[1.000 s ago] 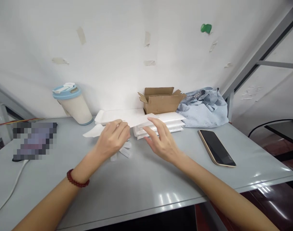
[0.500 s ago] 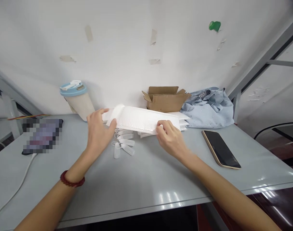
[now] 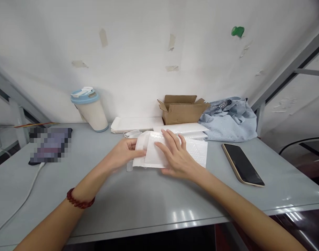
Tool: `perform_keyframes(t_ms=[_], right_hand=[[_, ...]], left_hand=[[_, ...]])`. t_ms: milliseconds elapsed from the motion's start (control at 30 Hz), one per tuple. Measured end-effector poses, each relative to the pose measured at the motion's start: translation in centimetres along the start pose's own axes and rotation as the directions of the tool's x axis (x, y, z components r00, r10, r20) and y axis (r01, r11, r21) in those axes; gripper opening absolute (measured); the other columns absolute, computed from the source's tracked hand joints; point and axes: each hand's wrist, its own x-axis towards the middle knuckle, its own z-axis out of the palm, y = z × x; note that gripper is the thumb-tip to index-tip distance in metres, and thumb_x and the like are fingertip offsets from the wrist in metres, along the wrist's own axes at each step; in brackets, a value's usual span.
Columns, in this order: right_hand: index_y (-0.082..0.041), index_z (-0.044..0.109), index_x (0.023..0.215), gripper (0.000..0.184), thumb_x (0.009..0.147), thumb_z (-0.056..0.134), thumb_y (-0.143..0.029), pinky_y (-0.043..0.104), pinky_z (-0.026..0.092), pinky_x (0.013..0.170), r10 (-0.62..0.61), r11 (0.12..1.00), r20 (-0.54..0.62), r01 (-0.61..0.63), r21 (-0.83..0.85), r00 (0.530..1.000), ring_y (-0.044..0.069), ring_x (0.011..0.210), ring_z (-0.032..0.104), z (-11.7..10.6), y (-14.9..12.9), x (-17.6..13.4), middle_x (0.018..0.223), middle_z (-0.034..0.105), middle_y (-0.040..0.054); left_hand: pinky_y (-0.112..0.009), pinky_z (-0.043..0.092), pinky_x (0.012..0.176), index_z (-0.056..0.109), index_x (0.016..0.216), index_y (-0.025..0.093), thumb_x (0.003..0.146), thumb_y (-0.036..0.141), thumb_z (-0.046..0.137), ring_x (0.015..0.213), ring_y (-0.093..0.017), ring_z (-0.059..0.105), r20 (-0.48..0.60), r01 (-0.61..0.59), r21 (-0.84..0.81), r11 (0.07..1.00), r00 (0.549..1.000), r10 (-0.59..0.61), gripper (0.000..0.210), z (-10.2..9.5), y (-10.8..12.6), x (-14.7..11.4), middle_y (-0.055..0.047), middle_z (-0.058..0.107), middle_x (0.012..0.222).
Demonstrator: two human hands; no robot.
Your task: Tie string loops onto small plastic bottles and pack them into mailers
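Note:
A white padded envelope point(image 3: 196, 153) lies in front of me at the middle of the table, a flap at its left end. My left hand point(image 3: 124, 153) pinches that left end, thumb on top and fingers partly hidden behind. Spread across the envelope's upper face is my right hand point(image 3: 179, 157), its fingers stretched out and apart, with the thumb at the near edge. Small clear plastic tags point(image 3: 129, 166) with loops peek out from under and behind the envelope, mostly covered.
Behind stand a stack of white envelopes point(image 3: 138, 122), more padded envelopes point(image 3: 188, 128) and an open cardboard box point(image 3: 184, 113). A lidded cup point(image 3: 93, 113) and a blurred device point(image 3: 52, 144) are on the left. Light blue cloth point(image 3: 230, 122) and a phone point(image 3: 243, 165) lie right.
The padded envelope has come down and nearer, over the tags. My right hand has gone from gripping its near edge to lying spread on it. My left hand has shifted right and closed on its end.

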Motion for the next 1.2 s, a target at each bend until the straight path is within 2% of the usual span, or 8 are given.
perform_keyframes(t_ms=[133, 267, 400, 533, 700, 800, 933, 1200], right_hand=[[-0.015, 0.027, 0.135, 0.081, 0.068, 0.064, -0.043, 0.061, 0.019, 0.102, -0.003, 0.999, -0.033, 0.005, 0.050, 0.999, 0.040, 0.132, 0.021, -0.1, -0.2, -0.2, 0.142, 0.026, 0.0247], [-0.015, 0.029, 0.133, 0.076, 0.069, 0.064, -0.039, 0.060, 0.023, 0.100, -0.031, 0.999, -0.120, 0.036, 0.041, 0.992, 0.038, 0.123, 0.032, -0.1, -0.4, -0.3, 0.132, 0.034, 0.0229], [-0.016, 0.038, 0.126, 0.061, 0.071, 0.063, -0.025, 0.052, 0.035, 0.091, -0.067, 0.997, -0.171, 0.073, 0.028, 0.983, 0.034, 0.114, 0.040, -0.3, -0.4, -0.1, 0.124, 0.043, 0.0207], [-0.014, 0.045, 0.117, 0.047, 0.072, 0.059, -0.015, 0.042, 0.042, 0.080, -0.042, 0.998, -0.198, 0.052, 0.047, 0.979, 0.030, 0.101, 0.047, -0.5, 0.0, 0.0, 0.114, 0.052, 0.0184], [-0.014, 0.047, 0.113, 0.043, 0.071, 0.054, -0.010, 0.038, 0.043, 0.075, 0.102, 0.989, -0.218, -0.076, 0.123, 0.971, 0.028, 0.097, 0.050, -1.0, 0.7, 0.0, 0.109, 0.056, 0.0162], [-0.015, 0.046, 0.113, 0.045, 0.069, 0.055, -0.010, 0.038, 0.043, 0.075, 0.147, 0.983, -0.193, -0.121, 0.141, 0.970, 0.028, 0.097, 0.051, -1.1, 0.8, 0.0, 0.111, 0.055, 0.0162], [-0.016, 0.047, 0.113, 0.045, 0.070, 0.056, -0.009, 0.039, 0.043, 0.076, 0.161, 0.978, -0.149, -0.138, 0.153, 0.976, 0.029, 0.099, 0.050, -0.8, 0.7, 0.0, 0.111, 0.055, 0.0155], [-0.016, 0.049, 0.111, 0.042, 0.070, 0.056, -0.009, 0.040, 0.044, 0.077, 0.172, 0.973, -0.087, -0.155, 0.170, 0.981, 0.029, 0.100, 0.050, -0.3, 0.7, 0.0, 0.111, 0.056, 0.0151]], left_hand=[[-0.025, 0.046, 0.062, 0.069, 0.080, 0.018, 0.069, 0.031, 0.071, 0.070, -0.017, 0.061, 0.061, -0.024, 0.097, 0.995, 0.998, 0.018, 0.017, 0.9, -0.2, -0.1, 0.000, 0.067, 0.075], [-0.023, 0.037, 0.050, 0.063, 0.068, 0.016, 0.074, 0.035, 0.065, 0.056, -0.013, 0.052, -0.002, -0.040, 0.200, 0.979, 0.999, 0.041, 0.020, 1.2, -0.6, 0.0, 0.002, 0.057, 0.060], [-0.023, 0.030, 0.045, 0.054, 0.056, 0.017, 0.075, 0.041, 0.062, 0.047, -0.011, 0.044, -0.054, -0.063, 0.307, 0.950, 0.995, 0.083, 0.032, 1.0, -0.6, 0.2, 0.004, 0.048, 0.050], [-0.023, 0.035, 0.047, 0.053, 0.052, 0.018, 0.077, 0.048, 0.059, 0.048, -0.012, 0.047, -0.107, -0.048, 0.349, 0.936, 0.990, 0.091, 0.040, -0.2, 0.4, 0.2, 0.002, 0.052, 0.051], [-0.023, 0.038, 0.051, 0.064, 0.061, 0.018, 0.076, 0.045, 0.060, 0.056, -0.014, 0.052, -0.269, 0.001, 0.488, 0.873, 0.951, 0.150, 0.031, -3.5, 0.6, 0.2, -0.001, 0.061, 0.061], [-0.024, 0.039, 0.053, 0.069, 0.075, 0.021, 0.073, 0.041, 0.062, 0.061, -0.015, 0.054, -0.188, -0.015, 0.547, 0.837, 0.972, 0.140, 0.021, -5.0, 0.2, 0.2, 0.000, 0.062, 0.065], [-0.024, 0.038, 0.052, 0.069, 0.085, 0.025, 0.071, 0.039, 0.062, 0.054, -0.015, 0.051, -0.054, -0.025, 0.593, 0.805, 0.996, 0.071, 0.021, -5.5, -0.3, 0.3, 0.004, 0.056, 0.057], [-0.026, 0.040, 0.055, 0.066, 0.090, 0.022, 0.075, 0.037, 0.055, 0.059, -0.020, 0.058, -0.061, -0.025, 0.616, 0.788, 0.995, 0.080, 0.024, -4.5, -1.1, 0.9, 0.004, 0.055, 0.053]])
